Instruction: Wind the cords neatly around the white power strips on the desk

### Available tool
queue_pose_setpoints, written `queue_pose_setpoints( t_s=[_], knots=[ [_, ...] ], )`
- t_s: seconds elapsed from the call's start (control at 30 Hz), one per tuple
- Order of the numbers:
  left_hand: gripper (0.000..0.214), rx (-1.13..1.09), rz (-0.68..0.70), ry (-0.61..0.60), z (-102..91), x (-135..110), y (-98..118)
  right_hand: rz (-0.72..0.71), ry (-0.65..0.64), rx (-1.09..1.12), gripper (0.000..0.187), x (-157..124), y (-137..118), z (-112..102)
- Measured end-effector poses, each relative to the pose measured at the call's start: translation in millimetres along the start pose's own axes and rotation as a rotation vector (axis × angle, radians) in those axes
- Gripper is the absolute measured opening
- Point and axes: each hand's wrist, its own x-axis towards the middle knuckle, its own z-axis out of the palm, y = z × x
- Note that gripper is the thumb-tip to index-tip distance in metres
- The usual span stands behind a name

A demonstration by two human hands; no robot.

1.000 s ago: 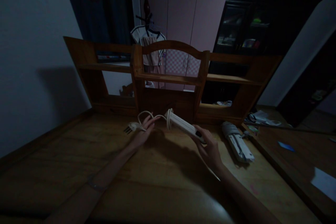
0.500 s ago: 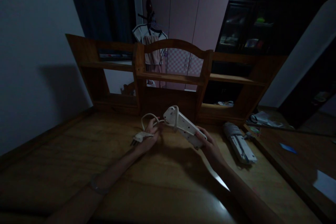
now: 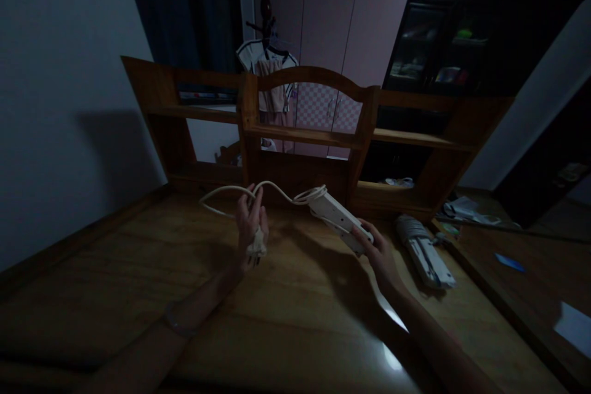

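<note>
A white power strip (image 3: 339, 217) is tilted above the wooden desk, with my right hand (image 3: 376, 249) closed around its near end. Loops of white cord (image 3: 307, 197) circle its far end. From there the cord runs left to my left hand (image 3: 252, 215), whose fingers are closed on it. Beyond those fingers the cord bows out in a loose loop. The plug (image 3: 257, 245) hangs at my left palm, its prongs pointing down towards me.
A second power strip (image 3: 427, 258), wrapped in grey cord, lies on the desk to the right. The wooden shelf unit (image 3: 302, 135) rises along the desk's back edge. At far right are a blue card (image 3: 509, 262) and white paper (image 3: 574, 325).
My left hand has moved left, drawing out more cord from the power strip. The plug has swung to point down. The power strip and right hand have shifted slightly right.
</note>
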Motion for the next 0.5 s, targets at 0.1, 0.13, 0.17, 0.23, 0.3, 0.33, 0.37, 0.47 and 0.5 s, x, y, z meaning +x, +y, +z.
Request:
queue_pose_setpoints(
  t_s=[0.1, 0.13, 0.17, 0.23, 0.3, 0.33, 0.37, 0.47, 0.5],
  knots=[
    [0.050, -0.021, -0.054, 0.073, -7.1, 3, 13, -0.053, -0.017, -0.071, 0.042, -1, -4, 0],
    [0.052, -0.015, -0.071, 0.105, -9.9, 4, 16, -0.064, -0.024, -0.093, 0.043, -2, -5, 0],
    [0.053, -0.007, -0.084, 0.139, -12.7, 6, 17, -0.068, -0.033, -0.113, 0.043, -2, -6, 0],
    [0.054, 0.016, -0.102, 0.197, -17.9, 11, 14, -0.045, -0.056, -0.137, 0.044, -3, -6, -1],
    [0.053, 0.041, -0.096, 0.225, -21.8, 15, 7, 0.002, -0.082, -0.129, 0.045, -3, -6, -3],
    [0.053, 0.051, -0.091, 0.233, -23.0, 17, 4, 0.027, -0.091, -0.118, 0.046, -3, -6, -4],
    [0.054, 0.057, -0.086, 0.241, -23.8, 18, 1, 0.053, -0.103, -0.107, 0.046, -3, -6, -4],
    [0.050, 0.069, -0.081, 0.235, -23.5, 18, -2, 0.125, -0.141, -0.075, 0.043, -2, -6, -6],
    [0.046, 0.072, -0.083, 0.214, -22.8, 18, -2, 0.151, -0.153, -0.056, 0.042, -2, -6, -6]
  ],
)
